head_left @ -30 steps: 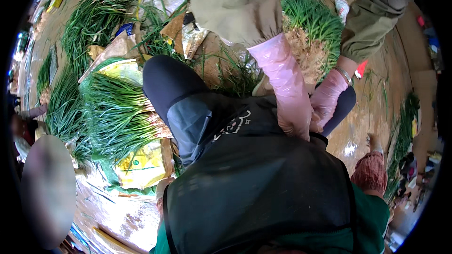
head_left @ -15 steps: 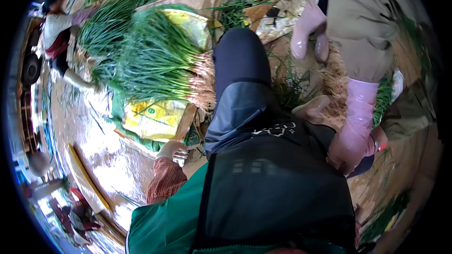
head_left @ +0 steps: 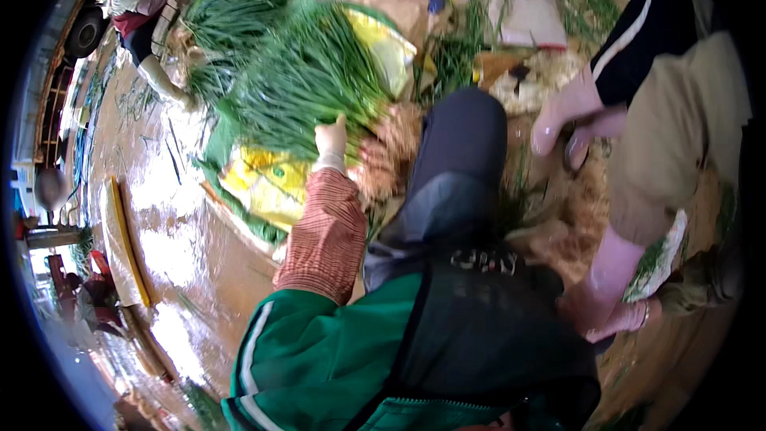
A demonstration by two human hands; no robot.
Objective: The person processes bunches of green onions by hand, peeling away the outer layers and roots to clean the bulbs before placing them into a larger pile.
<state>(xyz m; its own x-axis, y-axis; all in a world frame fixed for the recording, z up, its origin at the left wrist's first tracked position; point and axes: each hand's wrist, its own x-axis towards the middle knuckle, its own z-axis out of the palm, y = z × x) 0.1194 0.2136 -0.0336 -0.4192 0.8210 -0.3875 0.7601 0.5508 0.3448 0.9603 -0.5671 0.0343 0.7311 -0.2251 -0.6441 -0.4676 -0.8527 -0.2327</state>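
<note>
Wet brown floor spreads left of the green onion heap, at whose near edge the left hand lies, its grip too blurred to tell, while just right of the heap's roots stands a dark knee.

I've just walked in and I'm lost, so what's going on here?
The left hand is at a large bunch of green onions, close to the roots; whether it grips any is unclear. The bunch lies partly over yellow sacking. The right hand is out of view. To the right, someone in pink boots seems to have an arm stretched in close by.
</note>
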